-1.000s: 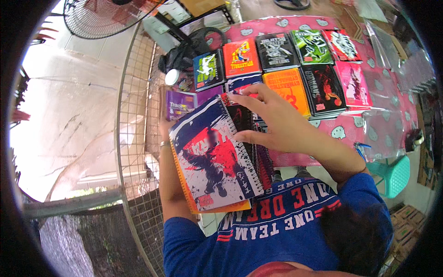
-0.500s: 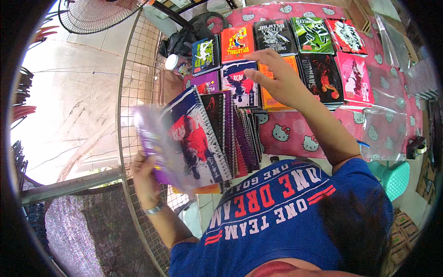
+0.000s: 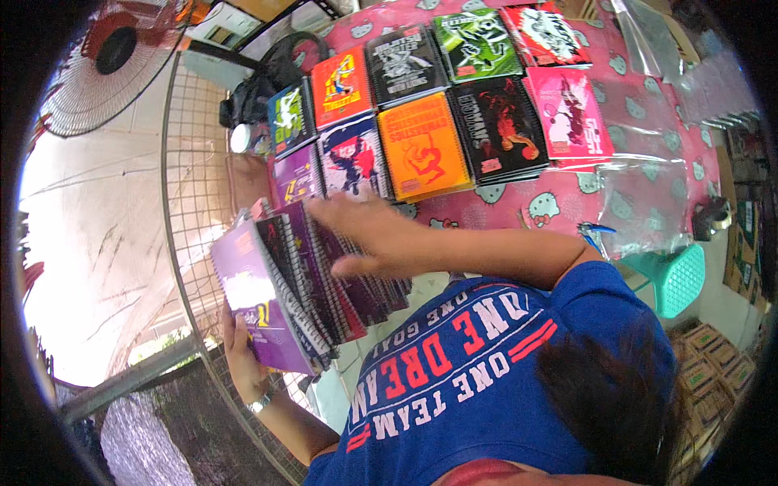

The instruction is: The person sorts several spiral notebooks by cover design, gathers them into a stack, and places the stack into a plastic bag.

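My left hand (image 3: 245,356) grips the lower left edge of a fanned bundle of spiral notebooks (image 3: 312,267), held upright off the table's near left side. A glossy purple notebook (image 3: 258,304) faces outward at the front of the bundle. My right hand (image 3: 369,231) is over the bundle's upper part, fingers stretched and thumb apart; it is blurred, and I cannot tell whether it touches the notebooks. Just beyond it, on the table, lie a white and navy notebook (image 3: 354,156) and a purple notebook (image 3: 297,176).
Stacked notebooks cover the pink table (image 3: 506,212), among them an orange one (image 3: 425,146), a black one (image 3: 501,130) and a pink one (image 3: 570,113). Clear plastic (image 3: 644,198) lies to the right, above a teal stool (image 3: 679,279). A wire grid (image 3: 190,162) and fan (image 3: 113,65) stand left.
My right hand has come back from the notebooks on the table to the held bundle. The purple notebook now covers the white and navy one at the bundle's front. The view has shifted.
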A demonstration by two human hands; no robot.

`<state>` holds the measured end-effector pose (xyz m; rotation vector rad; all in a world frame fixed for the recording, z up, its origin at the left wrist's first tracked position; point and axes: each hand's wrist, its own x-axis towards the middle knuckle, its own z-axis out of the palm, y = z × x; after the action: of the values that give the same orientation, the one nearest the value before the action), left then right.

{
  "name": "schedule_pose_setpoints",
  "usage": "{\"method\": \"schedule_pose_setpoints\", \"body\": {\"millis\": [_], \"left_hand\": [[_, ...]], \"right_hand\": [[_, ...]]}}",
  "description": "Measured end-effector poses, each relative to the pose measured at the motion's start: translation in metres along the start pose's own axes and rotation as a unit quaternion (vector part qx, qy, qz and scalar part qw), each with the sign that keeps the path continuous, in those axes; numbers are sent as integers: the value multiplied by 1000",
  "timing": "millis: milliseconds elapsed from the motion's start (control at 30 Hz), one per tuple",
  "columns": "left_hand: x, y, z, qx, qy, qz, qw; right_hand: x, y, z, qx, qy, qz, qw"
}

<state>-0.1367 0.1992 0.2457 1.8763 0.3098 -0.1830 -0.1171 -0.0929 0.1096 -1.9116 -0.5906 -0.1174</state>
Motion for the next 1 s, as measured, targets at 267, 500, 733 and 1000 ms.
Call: {"method": "schedule_pose_setpoints", "body": {"millis": [267,500,733,1000], "left_hand": [[8,-17,-21,98,15,28,995],[15,-5,-17,-89,-76,3,993],[24,-11,-30,56,-4,-53,997],[8,-6,-47,39,-64,7,997]], "right_hand": [[-140,161,-58,-492,158,287,806],[-173,146,-169,-482,336,495,640],[-321,252,-278,-443,526,404,603],[-370,320,-273,-382,230,680,583]]}}
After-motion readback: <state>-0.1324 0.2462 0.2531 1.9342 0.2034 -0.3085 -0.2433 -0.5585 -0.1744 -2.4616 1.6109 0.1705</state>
